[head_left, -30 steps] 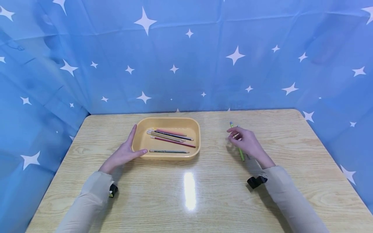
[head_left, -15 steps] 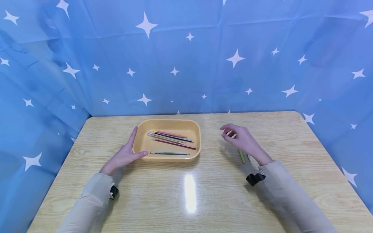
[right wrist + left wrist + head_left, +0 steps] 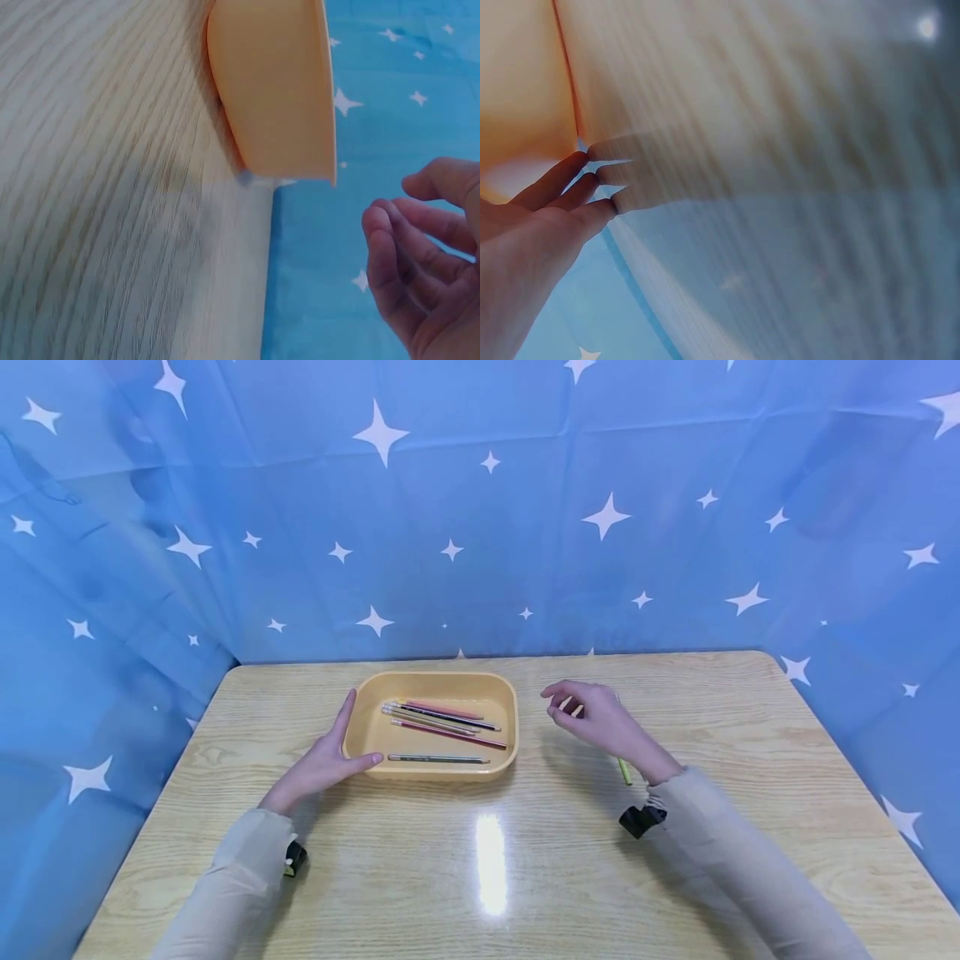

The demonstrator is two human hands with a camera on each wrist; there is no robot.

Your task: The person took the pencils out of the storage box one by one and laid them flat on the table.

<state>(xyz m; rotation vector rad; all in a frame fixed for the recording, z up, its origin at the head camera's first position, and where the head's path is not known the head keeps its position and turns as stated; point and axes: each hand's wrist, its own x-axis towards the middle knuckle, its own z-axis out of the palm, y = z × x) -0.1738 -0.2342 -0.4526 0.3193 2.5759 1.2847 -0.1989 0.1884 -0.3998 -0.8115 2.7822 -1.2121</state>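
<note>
A shallow orange-yellow tray (image 3: 442,774) sits on the wooden table, with several pencils (image 3: 447,739) lying inside it. My left hand (image 3: 322,767) rests at its left end, thumb over the near rim and straight fingers along the left side. In the left wrist view those fingertips (image 3: 585,157) are low, by the tray wall (image 3: 525,82). To the right of the tray my right hand (image 3: 592,714) hovers, fingers loosely bent and holding nothing visible; the right wrist view shows its thumb apart from the fingers. Beneath that wrist a green pencil (image 3: 625,772) is mostly hidden.
The wooden table (image 3: 405,860) has a bright glare spot in front of the tray. A blue curtain with white stars (image 3: 480,568) hangs behind and along both sides. Each wrist carries a small black camera, such as the right one (image 3: 642,818).
My right hand has moved left from over the green pencil toward the tray. The left hand keeps its place at the tray, and the head view has tilted slightly.
</note>
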